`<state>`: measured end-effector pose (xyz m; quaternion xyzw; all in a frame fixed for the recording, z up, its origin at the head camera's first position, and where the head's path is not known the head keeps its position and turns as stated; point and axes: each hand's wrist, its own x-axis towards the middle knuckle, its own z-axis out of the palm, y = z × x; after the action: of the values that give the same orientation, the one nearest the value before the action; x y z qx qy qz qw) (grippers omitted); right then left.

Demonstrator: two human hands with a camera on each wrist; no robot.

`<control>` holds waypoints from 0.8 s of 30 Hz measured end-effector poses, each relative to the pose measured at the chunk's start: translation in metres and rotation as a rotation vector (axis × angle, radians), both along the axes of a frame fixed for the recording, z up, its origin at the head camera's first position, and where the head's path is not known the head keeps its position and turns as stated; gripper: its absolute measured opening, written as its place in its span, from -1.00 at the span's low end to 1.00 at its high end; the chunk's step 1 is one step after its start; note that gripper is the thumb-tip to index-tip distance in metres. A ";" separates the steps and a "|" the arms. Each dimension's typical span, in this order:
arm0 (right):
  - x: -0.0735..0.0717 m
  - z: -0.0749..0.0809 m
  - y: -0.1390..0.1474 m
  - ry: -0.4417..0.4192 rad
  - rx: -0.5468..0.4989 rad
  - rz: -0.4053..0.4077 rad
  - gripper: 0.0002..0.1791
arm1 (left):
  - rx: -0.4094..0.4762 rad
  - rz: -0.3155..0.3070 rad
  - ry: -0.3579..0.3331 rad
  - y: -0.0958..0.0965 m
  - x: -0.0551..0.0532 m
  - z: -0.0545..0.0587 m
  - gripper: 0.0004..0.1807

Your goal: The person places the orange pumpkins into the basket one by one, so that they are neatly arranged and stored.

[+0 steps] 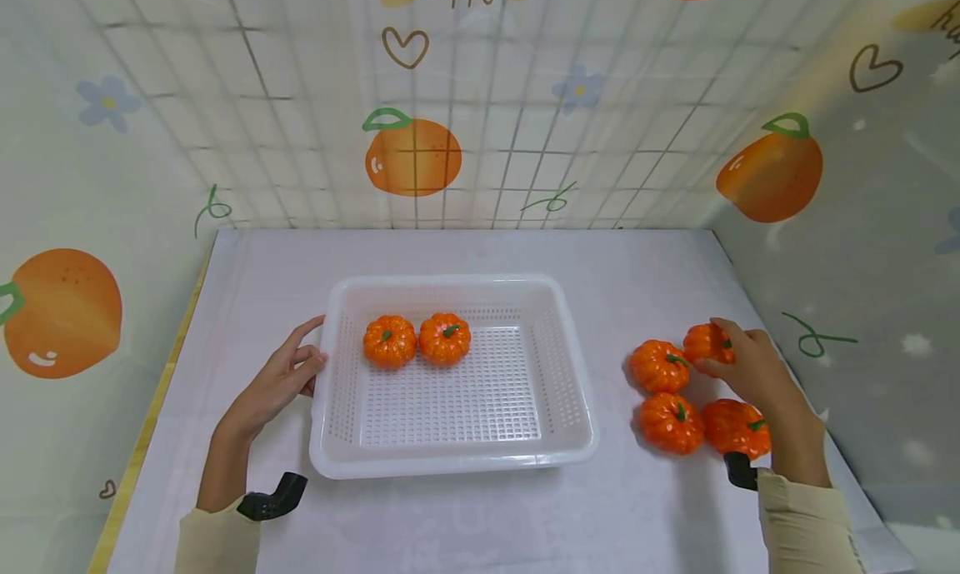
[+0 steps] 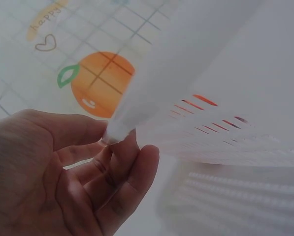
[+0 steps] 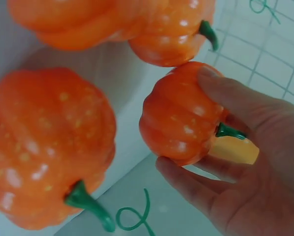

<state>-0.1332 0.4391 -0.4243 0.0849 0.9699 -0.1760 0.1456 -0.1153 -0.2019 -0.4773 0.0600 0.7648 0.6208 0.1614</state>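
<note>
My left hand (image 1: 279, 378) pinches the left rim of a white plastic basket (image 1: 450, 464) between thumb and fingers; the left wrist view shows the rim (image 2: 121, 130) at the fingertips. Inside the basket, two small orange pumpkins with green stems sit side by side near the back left, a left one (image 1: 389, 342) and a right one (image 1: 445, 339). Right of the basket my right hand (image 1: 753, 361) grips another pumpkin (image 3: 179, 118), thumb on one side and fingers on the other. Three more pumpkins lie close by: one (image 1: 658, 366), another (image 1: 671, 424) and a third (image 1: 735, 428) partly behind the wrist.
A white cloth (image 1: 480, 524) covers the table, with a yellow strip (image 1: 150, 416) along its left edge. A printed curtain (image 1: 495, 174) with oranges and grid lines stands behind and at both sides. Table surface shows between the basket and the right-hand pumpkins.
</note>
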 end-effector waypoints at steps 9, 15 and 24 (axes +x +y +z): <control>-0.008 0.015 -0.027 0.048 0.007 0.027 -0.06 | -0.004 0.004 0.001 0.000 0.001 0.001 -0.31; -0.018 0.026 -0.051 0.079 0.003 0.071 -0.10 | 0.006 0.001 0.002 -0.001 0.000 -0.001 -0.32; -0.033 0.033 -0.083 0.114 -0.009 0.135 -0.10 | 0.017 -0.006 0.006 -0.001 -0.001 -0.002 -0.31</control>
<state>-0.1664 0.3563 -0.3911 0.0084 0.9793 -0.1745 0.1021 -0.1162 -0.2030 -0.4795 0.0658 0.7597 0.6267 0.1604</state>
